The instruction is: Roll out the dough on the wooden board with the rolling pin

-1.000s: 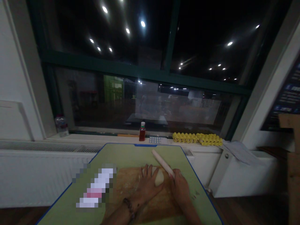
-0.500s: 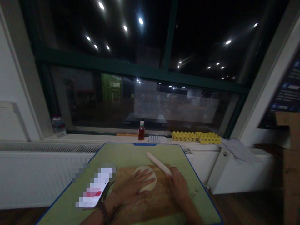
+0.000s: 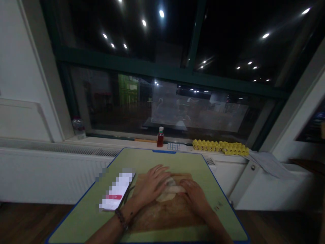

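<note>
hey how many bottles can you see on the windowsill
2: a clear bottle toward the left end of the windowsill, and a white-capped red bottle near its middle.

Between the left fingers (image 3: 157, 173) and right fingers (image 3: 186, 184), dough (image 3: 166, 197) is showing cream and a rolling pin (image 3: 174, 189) pale beige. Beneath the fingers, a wooden cutting board (image 3: 170, 217) is showing mottled brown; around them, a tabletop (image 3: 142, 159) is looking light green, edged blue. Beyond the fingertips, a bottle (image 3: 160, 139) is showing red under a white cap (image 3: 161, 128), a card (image 3: 174, 146) is bearing blue grid lines on white, and egg trays (image 3: 220, 147) are standing out yellow.
</note>
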The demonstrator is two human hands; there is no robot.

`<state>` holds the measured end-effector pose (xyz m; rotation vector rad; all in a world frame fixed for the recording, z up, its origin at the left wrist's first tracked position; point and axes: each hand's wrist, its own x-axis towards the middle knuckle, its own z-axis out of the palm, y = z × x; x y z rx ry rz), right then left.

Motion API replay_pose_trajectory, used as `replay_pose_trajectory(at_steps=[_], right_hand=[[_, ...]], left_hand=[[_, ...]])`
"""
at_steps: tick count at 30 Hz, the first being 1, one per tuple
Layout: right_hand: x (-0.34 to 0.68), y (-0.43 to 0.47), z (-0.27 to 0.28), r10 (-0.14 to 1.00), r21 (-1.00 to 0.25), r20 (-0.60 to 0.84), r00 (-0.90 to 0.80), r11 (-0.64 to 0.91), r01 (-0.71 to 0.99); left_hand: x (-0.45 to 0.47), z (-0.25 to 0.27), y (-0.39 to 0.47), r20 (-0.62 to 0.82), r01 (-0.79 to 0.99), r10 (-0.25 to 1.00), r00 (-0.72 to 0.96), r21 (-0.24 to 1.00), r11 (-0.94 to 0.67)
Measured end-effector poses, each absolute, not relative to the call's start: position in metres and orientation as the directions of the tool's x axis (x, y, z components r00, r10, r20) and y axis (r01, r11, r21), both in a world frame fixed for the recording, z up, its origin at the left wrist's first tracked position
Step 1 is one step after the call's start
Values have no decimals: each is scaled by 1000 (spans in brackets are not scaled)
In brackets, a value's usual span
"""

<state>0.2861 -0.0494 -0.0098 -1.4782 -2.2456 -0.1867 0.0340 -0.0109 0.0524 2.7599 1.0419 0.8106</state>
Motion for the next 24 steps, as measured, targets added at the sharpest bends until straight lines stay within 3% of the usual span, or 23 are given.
replay_pose_trajectory(at_steps=[2,5,8,11,16,20,24], right_hand=[[286,-50,-5,841,-136,405,-358,442,887],[285,-51,4,838,-150,388,-383,468,871],[281,-48,9,834,-167,410,-369,467,868],[274,-36,7,851,-148,449,-274,373,916],[263,-11,-9,879,20,428,-207,220,975],[270,-19,-35,835,77,486,-258,253,964],[282,-48,-62,737,48,626,-255,290,956]], left_hand=[[39,42,1,442,695,715,541,245,-676],[45,25,12,313,804,836,451,264,-533],[47,16,15,234,860,890,390,252,-444],[48,13,15,241,861,888,391,244,-446],[48,14,5,226,861,888,400,240,-449],[42,17,-16,206,819,844,495,214,-533],[32,14,-47,343,716,707,619,123,-687]])
